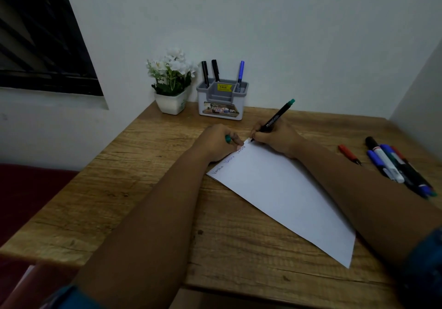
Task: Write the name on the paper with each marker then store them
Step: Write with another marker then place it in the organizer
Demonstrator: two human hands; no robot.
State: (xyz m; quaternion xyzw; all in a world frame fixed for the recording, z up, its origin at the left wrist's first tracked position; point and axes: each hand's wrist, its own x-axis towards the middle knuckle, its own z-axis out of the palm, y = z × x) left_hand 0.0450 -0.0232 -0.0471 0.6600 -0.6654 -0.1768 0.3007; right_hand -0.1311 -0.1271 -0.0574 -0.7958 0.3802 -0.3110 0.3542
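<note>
While a dark louvred window [35, 40] is filling the upper left of the view, a person is sitting at a wooden table [134, 189] pushed into a pale corner. A white pot of white flowers [172, 81] is standing at the table's far edge, and just to its right a grey pen holder [222, 101] is carrying two black markers [210, 73] in its left section and a blue marker [240, 75] in its right. In front of the holder, the left hand [218, 142] is resting on the top edge of the white paper [279, 196], its fingers curled shut around a green cap [228, 138]. The paper is lying at an angle across the middle of the table, with a name already written several times along its upper edge. Beside the left hand, the right hand [277, 138] is gripping a black marker with a green end [275, 119], pressing its tip to the paper's far corner. Further right, a red marker [349, 154] is lying alone on the wood, and near it a loose bundle of markers [397, 165] is waiting by the right forearm.
</note>
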